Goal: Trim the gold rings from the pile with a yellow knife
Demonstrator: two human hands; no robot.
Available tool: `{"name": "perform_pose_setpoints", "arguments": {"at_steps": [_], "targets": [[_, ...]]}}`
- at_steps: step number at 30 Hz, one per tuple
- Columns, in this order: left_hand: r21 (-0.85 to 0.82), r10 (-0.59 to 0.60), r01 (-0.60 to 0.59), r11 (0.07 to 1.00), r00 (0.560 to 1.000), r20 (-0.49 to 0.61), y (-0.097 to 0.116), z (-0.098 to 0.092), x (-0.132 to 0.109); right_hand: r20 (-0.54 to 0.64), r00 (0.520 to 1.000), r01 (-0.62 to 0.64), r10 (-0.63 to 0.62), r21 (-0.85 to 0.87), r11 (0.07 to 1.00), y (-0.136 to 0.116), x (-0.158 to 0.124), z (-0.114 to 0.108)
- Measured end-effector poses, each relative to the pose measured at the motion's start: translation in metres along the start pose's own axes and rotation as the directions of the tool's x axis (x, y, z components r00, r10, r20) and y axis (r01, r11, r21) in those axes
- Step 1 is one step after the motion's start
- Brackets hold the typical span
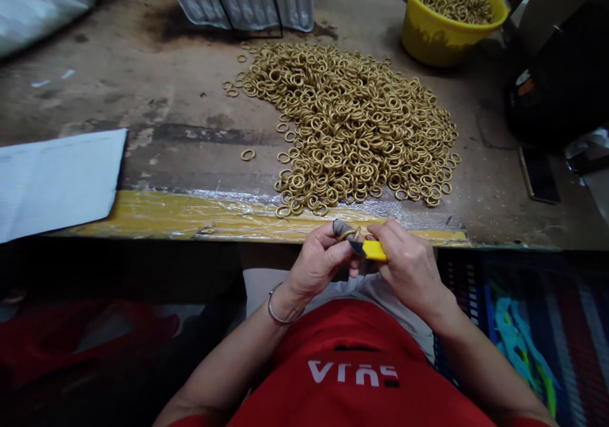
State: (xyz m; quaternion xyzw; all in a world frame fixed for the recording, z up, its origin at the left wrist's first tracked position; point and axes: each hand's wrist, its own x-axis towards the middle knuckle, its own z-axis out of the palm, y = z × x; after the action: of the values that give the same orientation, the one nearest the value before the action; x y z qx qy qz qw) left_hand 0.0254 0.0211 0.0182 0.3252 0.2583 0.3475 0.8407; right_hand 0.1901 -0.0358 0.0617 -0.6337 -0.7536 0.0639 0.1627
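My left hand (320, 259) is closed on a gold-coloured ring (349, 234), pinched between thumb and forefinger. A grey wrap covers that forefinger's tip, and a metal bangle circles the wrist. In my right hand (408, 259) is a yellow utility knife (375, 250), its dark blade pointing left and meeting the ring or lying very close to it. Both hands are just in front of the table's near edge, over my lap. Beyond them a large heap of gold rings (356, 122) spreads over the tabletop. One single ring (248, 155) lies apart, left of the heap.
A yellow bowl (428, 40) of rings stands at the back right. A clear ribbed plastic pack (247, 2) with a black wire stand is at the back. White paper (61, 179) lies on the left; a phone (540, 174) and black object (561, 78) sit on the right.
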Motion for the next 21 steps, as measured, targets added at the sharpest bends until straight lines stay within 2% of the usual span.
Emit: {"name": "perform_pose_setpoints", "arguments": {"at_steps": [11, 15, 16, 18, 20, 21], "targets": [[0.194, 0.036, -0.026, 0.981, 0.998, -0.049, -0.004, -0.007, -0.002, -0.106, 0.994, -0.01, -0.01, -0.189, 0.982, -0.008, 0.0, 0.005], [0.225, 0.061, -0.053, 0.973, 0.998, -0.03, 0.0, -0.008, -0.004, -0.07, 0.997, 0.002, -0.015, -0.19, 0.982, -0.005, 0.002, 0.011], [0.236, 0.068, -0.062, 0.97, 0.998, -0.015, 0.004, -0.007, -0.006, -0.044, 0.999, -0.032, 0.023, -0.206, 0.978, -0.001, 0.003, 0.011], [0.271, 0.089, -0.101, 0.957, 0.994, 0.058, 0.012, -0.003, -0.014, -0.003, 0.981, -0.186, 0.193, -0.284, 0.941, 0.016, 0.006, 0.009], [0.292, 0.076, -0.126, 0.948, 0.981, 0.176, 0.019, 0.003, -0.022, -0.033, 0.915, -0.384, 0.402, -0.377, 0.843, 0.038, 0.009, 0.003], [0.279, 0.053, -0.118, 0.953, 0.972, 0.229, 0.021, 0.005, -0.024, -0.071, 0.898, -0.427, 0.434, -0.376, 0.823, 0.048, 0.01, 0.0]]}}
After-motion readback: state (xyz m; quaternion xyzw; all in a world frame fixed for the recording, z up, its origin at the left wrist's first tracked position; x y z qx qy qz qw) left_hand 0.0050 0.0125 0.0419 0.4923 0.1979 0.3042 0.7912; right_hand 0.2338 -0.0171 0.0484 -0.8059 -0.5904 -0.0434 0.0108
